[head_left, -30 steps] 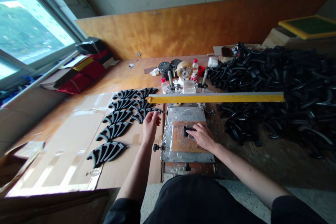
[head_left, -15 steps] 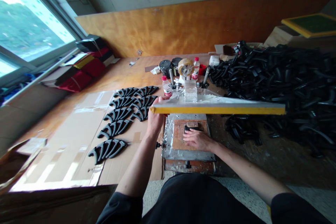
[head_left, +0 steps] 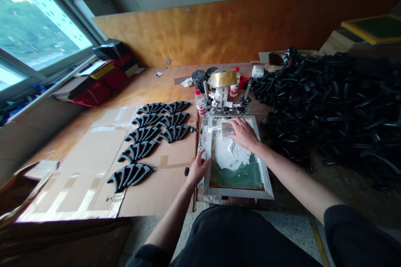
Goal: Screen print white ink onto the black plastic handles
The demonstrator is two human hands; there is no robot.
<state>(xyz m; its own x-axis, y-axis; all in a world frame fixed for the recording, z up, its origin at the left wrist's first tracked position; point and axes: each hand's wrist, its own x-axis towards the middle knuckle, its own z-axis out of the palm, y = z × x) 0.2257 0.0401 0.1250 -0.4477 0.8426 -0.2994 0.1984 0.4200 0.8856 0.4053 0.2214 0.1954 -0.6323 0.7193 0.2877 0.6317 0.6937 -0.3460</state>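
Note:
A metal-edged frame with a green mesh lies flat over the work base, hinged near clamps at its far side. White paste covers much of the mesh. My left hand grips the frame's left edge, fingers curled on it. Near the frame's far end, my right hand has its fingers closed on a flat, greyish scraper, which touches the paste. The small board under the frame is hidden.
Rows of black curved parts lie on cardboard at the left. A large heap of black parts fills the right side. Behind the clamps stand bottles, dark tubs and a tape roll.
The raised frame has come down flat over the base, with my left hand lowered along it. My right hand has moved from the board beneath to the scraper at the far end.

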